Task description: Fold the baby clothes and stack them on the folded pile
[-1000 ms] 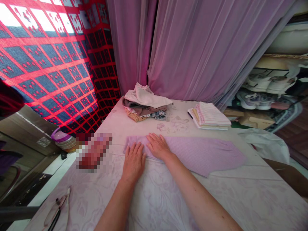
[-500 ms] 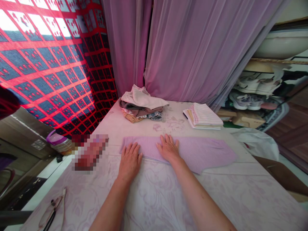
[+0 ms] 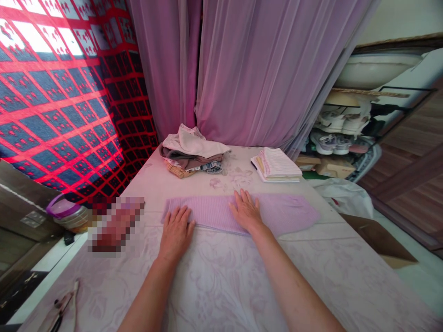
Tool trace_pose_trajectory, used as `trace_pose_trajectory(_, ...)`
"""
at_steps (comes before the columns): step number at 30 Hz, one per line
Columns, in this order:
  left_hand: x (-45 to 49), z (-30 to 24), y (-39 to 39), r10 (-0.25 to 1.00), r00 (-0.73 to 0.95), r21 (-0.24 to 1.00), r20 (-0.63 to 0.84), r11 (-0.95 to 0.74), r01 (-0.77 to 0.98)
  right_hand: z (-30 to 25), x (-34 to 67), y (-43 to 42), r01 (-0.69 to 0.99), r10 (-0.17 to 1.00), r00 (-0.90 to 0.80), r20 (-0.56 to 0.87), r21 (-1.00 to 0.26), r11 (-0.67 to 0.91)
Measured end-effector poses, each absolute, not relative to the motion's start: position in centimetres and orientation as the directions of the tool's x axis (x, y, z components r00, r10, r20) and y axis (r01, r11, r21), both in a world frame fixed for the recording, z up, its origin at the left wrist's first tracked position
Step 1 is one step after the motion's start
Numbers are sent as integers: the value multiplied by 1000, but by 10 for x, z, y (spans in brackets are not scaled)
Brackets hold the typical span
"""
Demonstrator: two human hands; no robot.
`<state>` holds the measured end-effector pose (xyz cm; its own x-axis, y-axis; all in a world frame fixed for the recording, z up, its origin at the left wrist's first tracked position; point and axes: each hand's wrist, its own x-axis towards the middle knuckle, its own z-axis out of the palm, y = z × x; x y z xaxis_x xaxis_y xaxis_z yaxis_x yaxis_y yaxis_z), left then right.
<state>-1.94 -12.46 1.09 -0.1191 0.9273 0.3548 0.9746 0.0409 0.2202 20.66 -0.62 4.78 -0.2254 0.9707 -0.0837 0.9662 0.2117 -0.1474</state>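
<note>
Head view: left hand [image 3: 176,235] and right hand [image 3: 246,211], grips apart and flat, rest on a lilac knit garment [image 3: 284,213] atop a floral-covered tabletop [image 3: 221,286], purple curtains [image 3: 256,74] at upper centre.

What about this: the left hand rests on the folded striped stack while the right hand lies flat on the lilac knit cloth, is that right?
No: the head view shows the left hand on the lilac knit cloth too, its fingertips on the near edge. The right hand does lie flat on it.

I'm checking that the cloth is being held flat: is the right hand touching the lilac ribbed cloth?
Touching. The head view shows the right hand pressed flat on the lilac ribbed cloth, its fingers spread across the fabric.
</note>
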Motion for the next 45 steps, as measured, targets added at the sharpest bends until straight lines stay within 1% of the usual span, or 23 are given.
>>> trace_pose_trajectory(2,-20,11,-124,931,-112,218,348,36,975,48,222,0,984,988,-142,-64,-114,134)
trace_pose_trajectory(4,-21,10,-124,932,-112,216,345,38,976,46,236,7,994,992,-73,-100,-94,63)
trace_pose_trajectory(6,-22,9,-123,930,-115,217,349,39,975,43,246,12,995,986,-61,-153,-91,48)
trace_pose_trajectory(8,-24,8,-123,931,-105,215,350,30,976,43,254,16,993,981,-89,-173,-96,73)
trace_pose_trajectory(10,-27,6,-122,935,-90,211,344,16,977,44,263,19,992,987,-96,-132,-92,85)
trace_pose_trajectory(11,-28,5,-122,936,-85,209,340,13,978,45,269,20,994,993,-74,-96,-84,66)
trace_pose_trajectory(13,-29,5,-122,937,-81,207,340,10,978,44,282,23,998,999,16,-34,-62,-18)
trace_pose_trajectory(16,-27,7,-123,933,-94,209,348,20,978,39,301,26,993,993,113,-36,-39,-114)
trace_pose_trajectory(19,-24,11,-123,931,-111,209,349,38,977,35,314,31,997,995,76,-59,-29,-78)
trace_pose_trajectory(22,-23,12,-123,928,-110,211,357,34,977,35,325,35,1000,999,30,-27,9,-29)
trace_pose_trajectory(25,-23,12,-123,930,-107,210,353,33,977,34,337,39,999,1000,25,8,43,-26)
trace_pose_trajectory(31,-23,14,-123,939,-108,206,327,40,978,29,348,40,1000,999,23,28,18,-24)
trace_pose_trajectory(36,-23,15,-123,940,-107,208,323,39,977,36,337,29,1000,998,13,58,17,-14)
trace_pose_trajectory(38,-23,14,-123,941,-102,208,323,34,978,39,329,20,1000,999,-28,31,-7,28)
trace_pose_trajectory(41,-25,14,-122,945,-93,206,315,28,978,41,316,7,993,991,-116,-69,-41,114)
trace_pose_trajectory(43,-27,13,-122,949,-91,205,302,28,978,41,310,1,990,983,-135,-128,-51,129)
trace_pose_trajectory(45,-28,11,-121,950,-89,209,299,26,978,41,308,-2,990,981,-135,-136,-64,127)
